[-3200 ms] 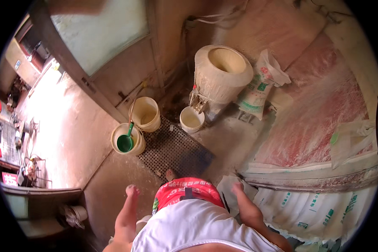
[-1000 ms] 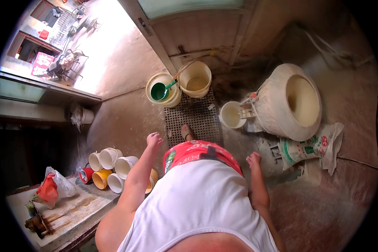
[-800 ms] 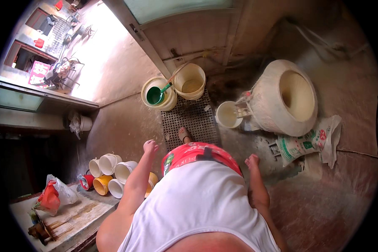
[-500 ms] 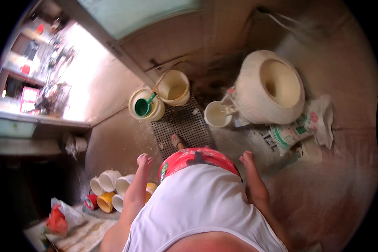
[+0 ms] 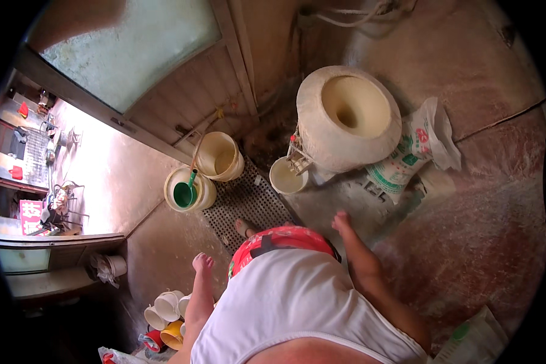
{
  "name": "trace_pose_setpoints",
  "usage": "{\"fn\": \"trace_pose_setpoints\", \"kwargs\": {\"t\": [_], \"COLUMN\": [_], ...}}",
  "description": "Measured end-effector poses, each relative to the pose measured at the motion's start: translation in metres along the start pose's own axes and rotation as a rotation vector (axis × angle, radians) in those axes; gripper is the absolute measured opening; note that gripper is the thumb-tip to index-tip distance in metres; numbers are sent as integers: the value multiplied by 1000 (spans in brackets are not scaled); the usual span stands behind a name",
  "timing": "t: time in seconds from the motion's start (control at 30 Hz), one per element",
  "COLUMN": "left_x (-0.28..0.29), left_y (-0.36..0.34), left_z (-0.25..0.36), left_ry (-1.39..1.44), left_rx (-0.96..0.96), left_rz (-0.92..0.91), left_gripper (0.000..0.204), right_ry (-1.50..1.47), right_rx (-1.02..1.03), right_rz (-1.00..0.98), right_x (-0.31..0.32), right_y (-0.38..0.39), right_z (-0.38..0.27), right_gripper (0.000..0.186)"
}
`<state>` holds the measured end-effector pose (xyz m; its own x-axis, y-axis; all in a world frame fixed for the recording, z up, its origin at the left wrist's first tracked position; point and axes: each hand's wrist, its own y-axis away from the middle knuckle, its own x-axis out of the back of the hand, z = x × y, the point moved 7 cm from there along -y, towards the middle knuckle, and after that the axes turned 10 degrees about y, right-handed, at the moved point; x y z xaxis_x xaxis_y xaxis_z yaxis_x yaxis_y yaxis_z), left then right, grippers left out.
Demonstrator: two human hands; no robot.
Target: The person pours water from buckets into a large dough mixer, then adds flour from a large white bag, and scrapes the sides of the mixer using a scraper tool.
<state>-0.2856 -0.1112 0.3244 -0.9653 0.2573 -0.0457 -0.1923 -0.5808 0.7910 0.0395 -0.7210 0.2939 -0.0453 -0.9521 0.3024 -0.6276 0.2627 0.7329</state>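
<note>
My left hand (image 5: 203, 262) hangs over the floor at my left side, its fingers loosely curled with nothing visible in them. Nearest ahead of it stands a white bucket (image 5: 210, 195) with a green dipper (image 5: 185, 194) inside. On the other side, my right hand (image 5: 341, 221) is held out in front of my hip, small in the picture, fingers curled and no object showing. Beyond it are a cream bucket (image 5: 288, 176) and a large pale drum-shaped machine (image 5: 309, 115) with a wide round opening. Neither hand touches anything.
Another cream bucket (image 5: 232, 173) stands by the door (image 5: 182, 103). A perforated dark mat (image 5: 255, 209) lies underfoot. A printed white sack (image 5: 400, 164) rests beside the machine. Several small buckets (image 5: 167, 306) are stacked at lower left; another sack (image 5: 476, 340) lies at lower right.
The view has turned and shifted, so the machine and buckets now appear farther left and the door shows more. A sack has come into view at lower right. Both hands remain empty.
</note>
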Motion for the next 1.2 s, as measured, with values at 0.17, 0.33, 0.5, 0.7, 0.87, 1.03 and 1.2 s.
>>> {"fn": "trace_pose_setpoints", "kwargs": {"t": [0.17, 0.33, 0.5, 0.7, 0.87, 1.03, 1.2], "left_x": [-12, -12, -8, -8, -3, 3, 11], "left_y": [6, 15, 12, 6, 10, 6, 10], "left_z": [3, 7, 8, 10, 9, 7, 5], "left_ry": [7, -7, 41, 101, 75, 78, 68], "left_rx": [-11, -29, -23, -18, -17, -1, -5], "left_rz": [20, 63, 33, -13, 24, -42, 1], "left_gripper": [29, 29, 28, 26, 26, 27, 27], "right_ry": [14, 92, 148, 7, 46, 41, 16], "right_rx": [-9, -56, -43, -8, 12, 10, 23], "right_rz": [9, -38, -46, -6, 31, 6, 38], "right_x": [8, 3, -2, -8, -8, -8, -9], "right_y": [-13, -6, 0, -12, -1, 2, 18], "right_z": [14, 5, -8, -2, -9, -3, -11], "right_gripper": [19, 38, 35, 24, 25, 26, 14]}}
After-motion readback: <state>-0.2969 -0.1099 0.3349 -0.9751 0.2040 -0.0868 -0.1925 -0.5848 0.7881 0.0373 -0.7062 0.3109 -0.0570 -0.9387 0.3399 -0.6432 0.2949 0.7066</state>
